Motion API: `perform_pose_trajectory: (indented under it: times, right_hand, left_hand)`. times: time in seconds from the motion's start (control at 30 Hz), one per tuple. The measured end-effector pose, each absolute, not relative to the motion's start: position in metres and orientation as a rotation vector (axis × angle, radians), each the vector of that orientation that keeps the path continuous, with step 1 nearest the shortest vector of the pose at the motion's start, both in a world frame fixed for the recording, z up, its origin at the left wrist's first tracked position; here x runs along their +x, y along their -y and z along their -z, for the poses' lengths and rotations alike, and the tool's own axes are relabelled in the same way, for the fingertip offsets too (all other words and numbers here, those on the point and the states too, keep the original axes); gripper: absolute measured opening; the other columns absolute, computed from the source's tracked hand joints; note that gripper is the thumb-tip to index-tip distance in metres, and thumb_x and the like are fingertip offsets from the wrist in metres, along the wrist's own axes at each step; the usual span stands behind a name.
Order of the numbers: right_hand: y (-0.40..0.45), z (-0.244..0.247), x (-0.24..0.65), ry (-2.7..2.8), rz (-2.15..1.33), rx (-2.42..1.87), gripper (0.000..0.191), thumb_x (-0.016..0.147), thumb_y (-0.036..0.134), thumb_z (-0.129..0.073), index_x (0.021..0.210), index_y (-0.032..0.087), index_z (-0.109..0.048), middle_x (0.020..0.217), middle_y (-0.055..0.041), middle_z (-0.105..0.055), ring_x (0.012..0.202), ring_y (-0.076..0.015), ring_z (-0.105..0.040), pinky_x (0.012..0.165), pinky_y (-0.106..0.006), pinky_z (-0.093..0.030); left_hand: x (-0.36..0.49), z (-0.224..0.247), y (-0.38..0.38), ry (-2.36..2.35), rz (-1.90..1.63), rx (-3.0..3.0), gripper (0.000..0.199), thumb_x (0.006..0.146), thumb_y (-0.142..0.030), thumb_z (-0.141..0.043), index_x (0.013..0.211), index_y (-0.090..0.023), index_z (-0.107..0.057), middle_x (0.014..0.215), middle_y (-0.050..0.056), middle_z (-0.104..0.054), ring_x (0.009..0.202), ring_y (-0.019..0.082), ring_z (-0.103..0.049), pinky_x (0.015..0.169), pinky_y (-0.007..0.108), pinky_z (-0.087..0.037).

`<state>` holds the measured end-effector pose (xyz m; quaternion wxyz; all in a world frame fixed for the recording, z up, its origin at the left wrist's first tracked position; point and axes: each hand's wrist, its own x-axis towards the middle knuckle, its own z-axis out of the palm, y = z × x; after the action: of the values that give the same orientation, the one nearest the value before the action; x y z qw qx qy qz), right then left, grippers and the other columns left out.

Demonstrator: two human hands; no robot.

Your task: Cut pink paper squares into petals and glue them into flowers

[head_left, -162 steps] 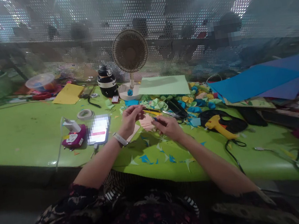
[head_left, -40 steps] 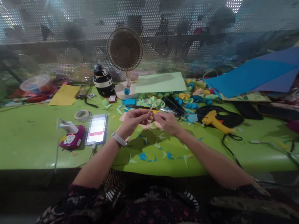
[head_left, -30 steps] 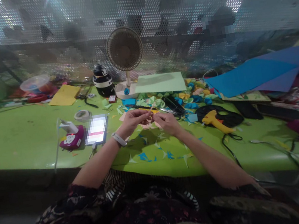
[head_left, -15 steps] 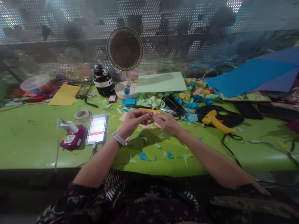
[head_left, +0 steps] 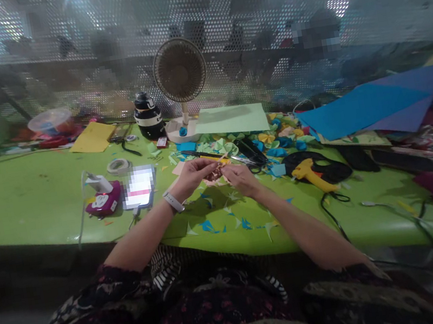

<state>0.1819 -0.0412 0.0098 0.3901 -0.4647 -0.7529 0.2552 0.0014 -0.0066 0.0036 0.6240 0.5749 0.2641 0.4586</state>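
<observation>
Over the green table, my left hand, with a pale band at the wrist, pinches a small peach paper piece. My right hand meets it from the right, its fingers closed on the same piece. Fingers hide much of the paper's shape. Beneath and beside my hands lie peach scraps, and a square of peach paper shows left of them. Scissors rest just behind my right hand. Blue and pale green offcuts are scattered nearer the table edge.
A phone, tape roll and purple power block are on the left. Behind stand a fan and black bottle. A yellow glue gun, its cord and blue sheets lie right; the green table has a front edge.
Both hands stay nearly in place, still together at the peach paper, with only slight finger movement. The whole view has shifted very slightly.
</observation>
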Motion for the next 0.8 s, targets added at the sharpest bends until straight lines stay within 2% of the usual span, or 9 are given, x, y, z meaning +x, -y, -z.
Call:
perform_pose_trajectory:
  times: [0.23, 0.43, 0.63, 0.8]
  right_hand:
    - [0.0420, -0.0102, 0.1801, 1.913, -0.649, -1.171, 0.044, 0.089, 0.054, -0.041, 0.059, 0.023, -0.039, 0.059, -0.0006, -0.049, 0.059, -0.0155, -0.043, 0.060, -0.030, -0.034]
    - [0.0429, -0.0101, 0.1794, 1.930, -0.625, -1.174, 0.044, 0.094, 0.054, -0.041, 0.063, 0.023, -0.048, 0.059, -0.0011, -0.052, 0.061, -0.0174, -0.048, 0.062, -0.031, -0.035]
    - [0.0431, -0.0082, 0.1776, 1.883, -0.601, -1.197, 0.038, 0.093, 0.053, -0.046, 0.086, 0.020, -0.064, 0.071, -0.0032, -0.063, 0.065, -0.0174, -0.055, 0.064, -0.030, -0.040]
    - [0.0411, -0.0026, 0.1769, 1.836, -0.655, -1.172, 0.044, 0.088, 0.056, -0.056, 0.106, 0.017, -0.065, 0.082, -0.0053, -0.068, 0.063, -0.0157, -0.057, 0.060, -0.028, -0.044]
  left_hand:
    - [0.0014, -0.0028, 0.0071, -0.595, -1.086, 1.358, 0.038, 0.070, -0.047, -0.082, 0.082, -0.012, -0.072, 0.068, 0.002, -0.069, 0.054, 0.007, -0.056, 0.056, 0.022, -0.046]
    - [0.0027, -0.0064, 0.0087, -0.657, -1.213, 1.310, 0.039, 0.069, -0.049, -0.082, 0.078, -0.014, -0.069, 0.067, 0.001, -0.068, 0.053, 0.006, -0.055, 0.055, 0.021, -0.045]
    - [0.0017, -0.0090, 0.0063, -0.721, -1.310, 1.225, 0.043, 0.062, -0.051, -0.085, 0.073, -0.014, -0.066, 0.064, 0.001, -0.067, 0.051, 0.006, -0.054, 0.053, 0.021, -0.043]
    - [0.0021, -0.0095, 0.0056, -0.736, -1.371, 1.190, 0.042, 0.061, -0.050, -0.087, 0.068, -0.014, -0.066, 0.060, 0.001, -0.065, 0.050, 0.006, -0.053, 0.052, 0.022, -0.042]
